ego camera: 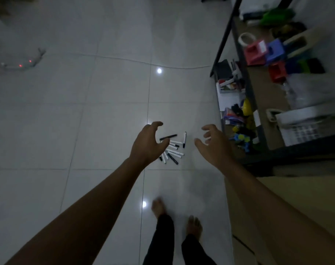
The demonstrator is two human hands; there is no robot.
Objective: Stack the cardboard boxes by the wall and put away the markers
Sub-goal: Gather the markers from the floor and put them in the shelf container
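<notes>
Markers (pixel 172 148) on floor between open left hand (pixel 147 144) and right hand (pixel 214 144).

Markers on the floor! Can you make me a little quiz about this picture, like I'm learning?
1. True or false: the markers lie on the white tiled floor.
2. Which hand partly covers the marker pile? A) left hand B) right hand
3. Fill in: the black shelf rack stands on the person's ____ side.

Key: 1 true. 2 A. 3 right. Both hands are open and hold nothing.
</notes>
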